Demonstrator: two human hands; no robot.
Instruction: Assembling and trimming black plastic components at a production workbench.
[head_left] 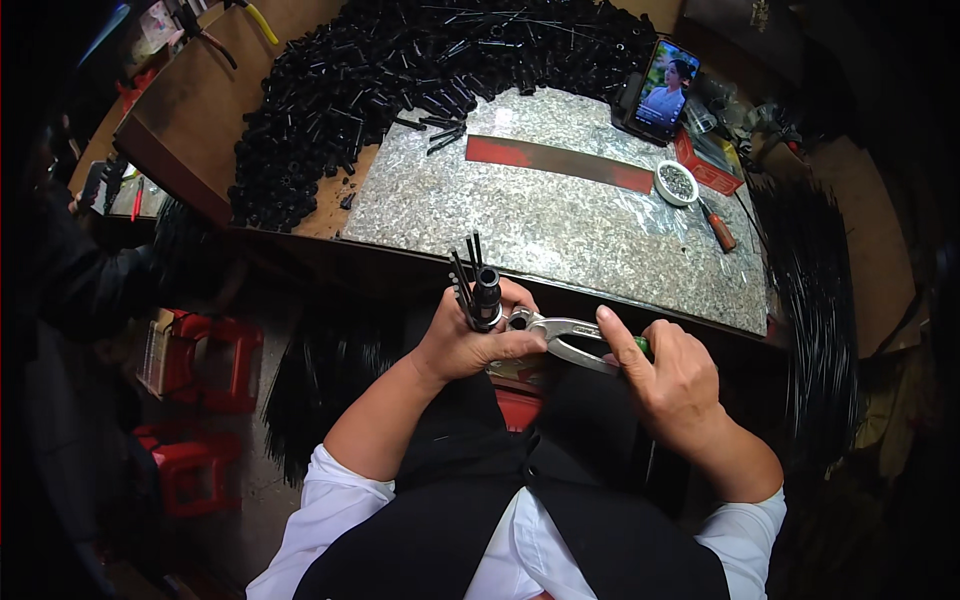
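Observation:
My left hand is closed around a black tubular part, its open end facing up. Several thin black rods stick up beside that tube from the same grip. Silver pliers with a bit of green on the handle are held in my right hand, its index finger stretched along them. The head of the pliers reaches my left hand, near the thumb and next to the tube's lower end. What lies between the jaws is too small to make out. Both hands are in front of the table's near edge.
A large heap of black tubular parts covers the table's far left. On the speckled tabletop lie a red-brown strip, a white bowl of small metal pieces and a screwdriver. A phone stands behind. Red stools are at left.

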